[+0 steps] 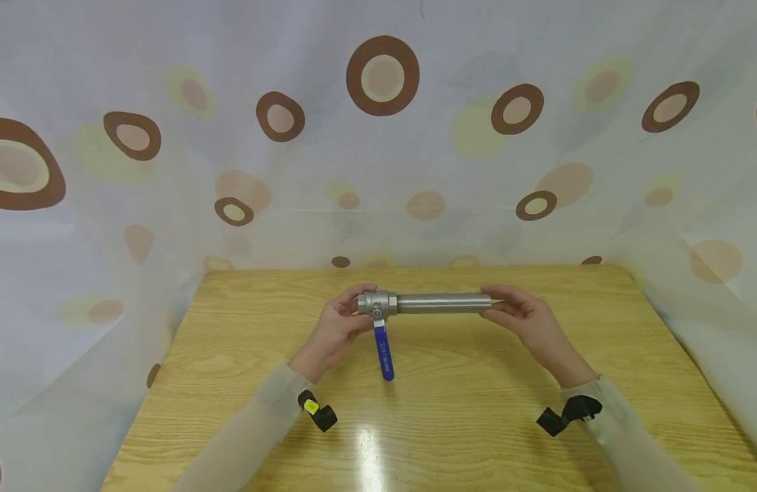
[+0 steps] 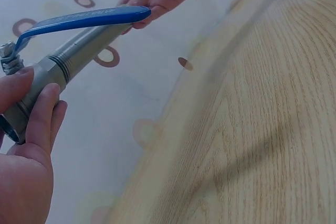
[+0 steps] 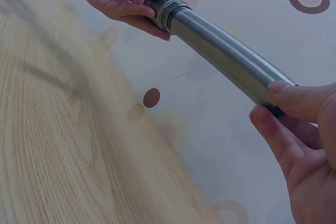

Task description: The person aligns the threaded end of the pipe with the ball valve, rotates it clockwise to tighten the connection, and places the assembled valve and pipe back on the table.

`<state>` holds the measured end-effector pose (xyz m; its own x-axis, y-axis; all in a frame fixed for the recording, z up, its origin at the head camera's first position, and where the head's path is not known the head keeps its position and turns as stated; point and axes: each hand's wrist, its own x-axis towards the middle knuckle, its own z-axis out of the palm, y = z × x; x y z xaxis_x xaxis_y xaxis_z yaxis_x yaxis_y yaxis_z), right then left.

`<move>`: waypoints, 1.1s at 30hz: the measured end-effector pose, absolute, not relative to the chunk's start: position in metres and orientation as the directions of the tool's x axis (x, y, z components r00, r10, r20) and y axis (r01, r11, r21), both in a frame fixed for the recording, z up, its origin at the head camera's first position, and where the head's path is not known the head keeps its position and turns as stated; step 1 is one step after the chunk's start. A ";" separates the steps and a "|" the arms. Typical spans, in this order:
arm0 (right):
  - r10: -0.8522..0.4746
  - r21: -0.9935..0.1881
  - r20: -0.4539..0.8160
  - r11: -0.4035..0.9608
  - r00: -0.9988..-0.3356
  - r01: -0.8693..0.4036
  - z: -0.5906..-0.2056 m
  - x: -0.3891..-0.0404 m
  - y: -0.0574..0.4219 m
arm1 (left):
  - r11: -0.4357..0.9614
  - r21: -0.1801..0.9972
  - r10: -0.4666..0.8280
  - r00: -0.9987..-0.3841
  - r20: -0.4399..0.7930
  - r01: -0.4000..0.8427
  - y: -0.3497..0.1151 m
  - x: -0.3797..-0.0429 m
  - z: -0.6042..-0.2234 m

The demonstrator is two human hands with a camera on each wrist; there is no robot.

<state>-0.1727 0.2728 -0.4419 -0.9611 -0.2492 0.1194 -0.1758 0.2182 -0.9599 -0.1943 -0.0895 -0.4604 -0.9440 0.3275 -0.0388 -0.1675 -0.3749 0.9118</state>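
A silver ball valve [image 1: 377,303] with a blue lever handle [image 1: 384,352] is joined to a straight steel pipe [image 1: 443,303]. My left hand [image 1: 332,335] grips the valve body by its left end, thumb and fingers on opposite sides. With thumb and fingertips, my right hand [image 1: 532,328] pinches the pipe's far right end. The pair is held level above the table, casting a shadow on it. Toward me, the lever points down and slightly right. In the left wrist view some thread [image 2: 61,66] shows where the pipe enters the valve.
Below lies a wood-grain table [image 1: 446,424]. A pale curtain [image 1: 378,157] with brown-ringed circles surrounds its back and sides. Each sleeved forearm carries a black wrist mount, one at the left wrist [image 1: 324,418] and one at the right [image 1: 552,421].
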 end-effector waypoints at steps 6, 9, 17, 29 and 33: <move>-0.220 -0.951 0.105 0.264 -0.970 -0.163 -0.441 -0.171 0.273 | -0.375 0.912 0.329 -0.944 -0.036 -0.165 -0.089 -0.194 -0.461; -0.217 -0.949 0.101 0.273 -0.971 -0.159 -0.441 -0.171 0.273 | -0.374 0.912 0.328 -0.944 -0.037 -0.165 -0.089 -0.194 -0.460; -0.235 -0.950 0.109 0.260 -0.966 -0.171 -0.439 -0.171 0.274 | -0.373 0.913 0.319 -0.947 -0.039 -0.163 -0.088 -0.193 -0.458; -0.229 -0.940 0.090 0.301 -0.969 -0.159 -0.439 -0.170 0.274 | -0.373 0.913 0.334 -0.942 -0.036 -0.167 -0.089 -0.197 -0.462; -0.216 -0.942 0.104 0.292 -0.971 -0.166 -0.438 -0.169 0.273 | -0.380 0.911 0.334 -0.942 -0.029 -0.163 -0.088 -0.197 -0.462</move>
<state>-0.1695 0.2731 -0.4382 -0.9709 -0.2157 0.1042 -0.1660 0.2920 -0.9419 -0.1965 -0.0885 -0.4621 -0.9421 0.3339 -0.0291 -0.1628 -0.3801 0.9105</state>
